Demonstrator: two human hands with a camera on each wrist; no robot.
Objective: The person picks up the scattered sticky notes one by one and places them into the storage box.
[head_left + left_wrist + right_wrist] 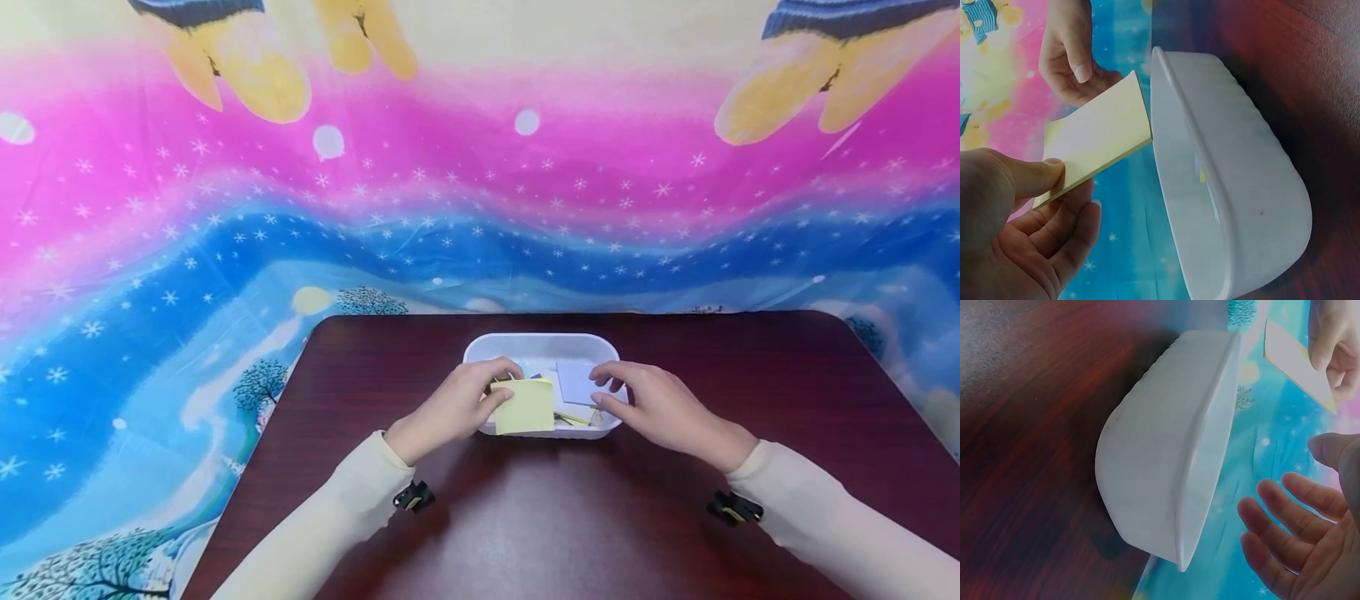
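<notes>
My left hand point(450, 410) pinches a pad of yellow sticky notes point(523, 408) between thumb and fingers. In the left wrist view the pad point(1100, 134) is tilted, its thin stacked edge showing, beside the rim of a white plastic basin point(1260, 156). My right hand point(663, 410) is over the basin's right end, near a lavender-blue square of paper point(576, 383) inside. In the right wrist view the fingers point(1285, 534) of that hand are spread and relaxed, with nothing between them. Part of the basin's contents is hidden behind the yellow pad.
The basin stands on a dark reddish-brown table point(517, 525) near its far edge. Inside it lie white and yellow pieces point(573, 418), too small to make out. A printed cloth with snowflakes point(480, 242) hangs right behind the table. Each wrist bears a small black device point(414, 497).
</notes>
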